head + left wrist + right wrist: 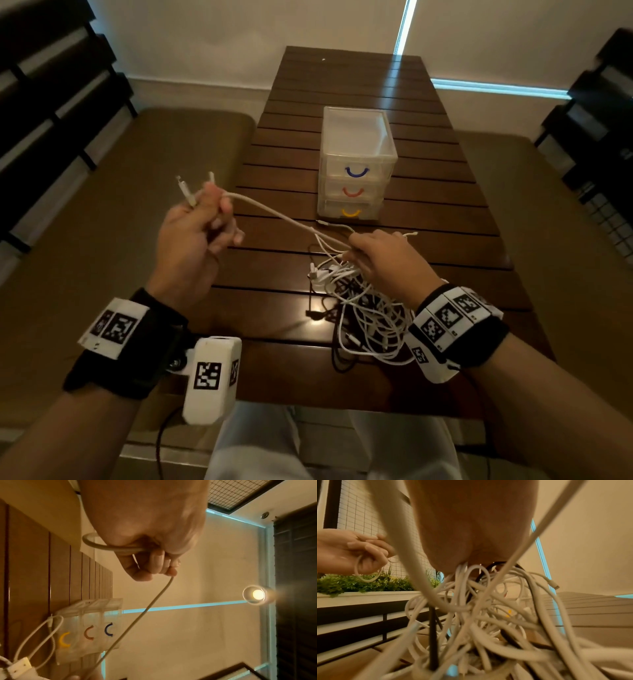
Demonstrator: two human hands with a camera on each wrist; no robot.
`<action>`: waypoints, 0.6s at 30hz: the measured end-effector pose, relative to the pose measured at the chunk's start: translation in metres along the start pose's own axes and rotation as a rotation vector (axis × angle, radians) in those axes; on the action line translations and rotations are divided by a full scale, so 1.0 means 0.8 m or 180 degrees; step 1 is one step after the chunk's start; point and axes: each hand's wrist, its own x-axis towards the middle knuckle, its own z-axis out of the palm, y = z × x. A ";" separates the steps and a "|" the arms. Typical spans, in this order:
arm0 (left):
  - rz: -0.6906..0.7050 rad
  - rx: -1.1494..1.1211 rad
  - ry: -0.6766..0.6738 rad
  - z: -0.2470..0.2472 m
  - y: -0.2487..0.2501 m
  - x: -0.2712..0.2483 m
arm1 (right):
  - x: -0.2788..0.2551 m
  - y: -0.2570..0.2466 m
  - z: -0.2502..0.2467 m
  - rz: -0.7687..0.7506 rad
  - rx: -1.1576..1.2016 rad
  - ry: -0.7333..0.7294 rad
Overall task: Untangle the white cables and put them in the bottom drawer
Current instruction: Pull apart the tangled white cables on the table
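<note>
My left hand is raised left of the table and grips a white cable; its two connector ends stick up above the fist. That cable runs taut down to my right hand, which grips a bunch of strands at the top of the white cable tangle on the table. A clear three-drawer unit stands behind, and its bottom drawer, the one with the yellow handle, is closed. The left wrist view shows my left hand curled round the cable. The right wrist view shows the tangle hanging under my palm.
Black cables are mixed into the tangle, one trailing left on the table. A white plug hangs among the strands. Cushioned benches flank the table on both sides. Dark slatted racks stand at the far left and right.
</note>
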 end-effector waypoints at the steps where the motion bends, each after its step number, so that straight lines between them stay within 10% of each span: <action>1: 0.0005 0.0064 -0.0047 0.000 0.002 -0.001 | 0.000 0.002 -0.001 -0.0001 -0.0004 -0.0032; 6: -0.0210 0.1870 -0.0156 -0.003 -0.014 0.003 | -0.002 -0.002 0.003 -0.0035 -0.0176 -0.0229; 12: 0.0276 0.2370 0.0637 -0.015 -0.016 -0.001 | -0.004 -0.009 0.004 0.0035 -0.0359 -0.0324; 18: 0.0629 0.2745 -0.0748 0.023 -0.033 -0.011 | -0.003 -0.026 0.013 -0.0215 -0.0424 -0.0250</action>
